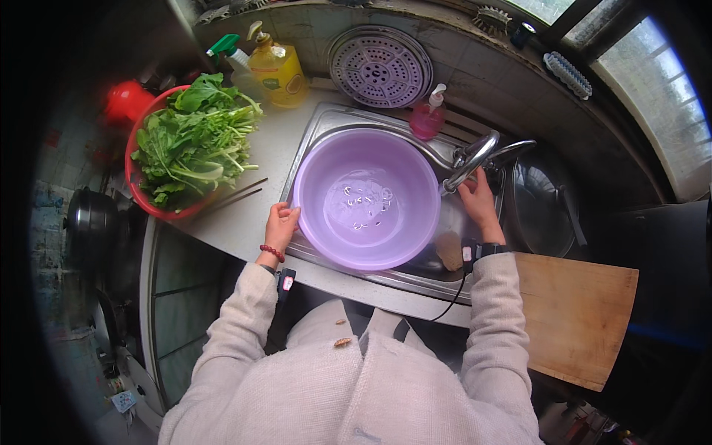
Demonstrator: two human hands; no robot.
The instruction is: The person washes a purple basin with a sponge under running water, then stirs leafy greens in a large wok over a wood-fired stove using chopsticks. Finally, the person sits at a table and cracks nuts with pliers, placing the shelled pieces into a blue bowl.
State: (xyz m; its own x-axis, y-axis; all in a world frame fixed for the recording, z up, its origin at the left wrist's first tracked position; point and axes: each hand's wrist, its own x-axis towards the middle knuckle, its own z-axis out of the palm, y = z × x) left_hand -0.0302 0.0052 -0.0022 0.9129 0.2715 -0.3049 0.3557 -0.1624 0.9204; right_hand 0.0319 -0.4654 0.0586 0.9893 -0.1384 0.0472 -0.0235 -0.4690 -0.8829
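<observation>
A round purple plastic basin (311, 189) sits over the metal sink (328, 111), with some clear water or wet glints at its bottom. My left hand (282, 222) touches the basin's left rim with its fingers curled; whether it grips the rim I cannot tell. Beside the basin's right rim, my right hand (477, 197) is at the chrome faucet (473, 161), its fingertips partly hidden behind the spout. A brown lumpy object (448, 251) lies in the sink below that hand. On the counter at the left, a red plastic basket (131, 172) holds leafy green vegetables (194, 139).
Chopsticks (239, 196) lie beside the basket. Yellow (278, 72) and pink (427, 119) pump bottles and a perforated steamer plate (381, 69) stand behind the sink. A wooden cutting board (578, 311) and a pan lid (539, 206) are at the right.
</observation>
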